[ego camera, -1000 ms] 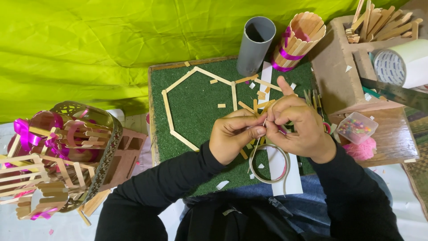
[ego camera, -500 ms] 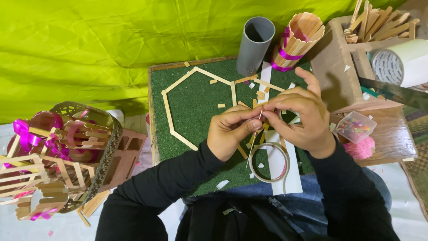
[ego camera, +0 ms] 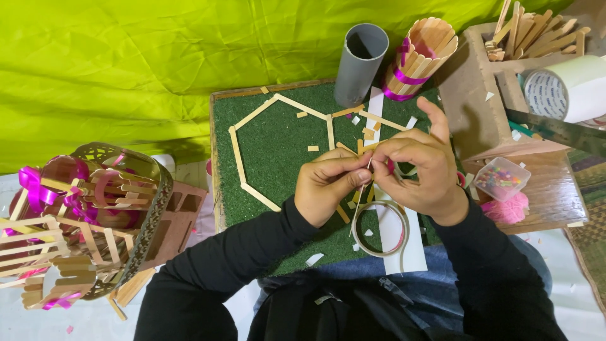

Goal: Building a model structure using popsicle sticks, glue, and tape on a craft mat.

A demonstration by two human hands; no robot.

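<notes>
My left hand (ego camera: 328,184) and my right hand (ego camera: 420,167) meet over a green turf board (ego camera: 271,142). Both pinch a thin strip (ego camera: 358,201) that hangs down between the fingertips toward a roll of tape (ego camera: 380,228) lying on the board. What the strip is made of is unclear. A hexagon outline of flat wooden sticks (ego camera: 281,148) lies on the turf left of my hands. Short stick offcuts (ego camera: 368,133) are scattered just beyond my fingers.
A grey tube (ego camera: 360,63) and a stick-built cup with purple ribbon (ego camera: 420,57) stand at the board's far edge. A brown box of sticks (ego camera: 505,76), a large tape roll (ego camera: 565,88) and a bead box (ego camera: 503,179) are right. A stick-and-ribbon craft basket (ego camera: 82,221) sits left.
My hands have stayed together over the board, with the fingers shifting slightly along the thin strip. My right index finger is lifted higher than before.
</notes>
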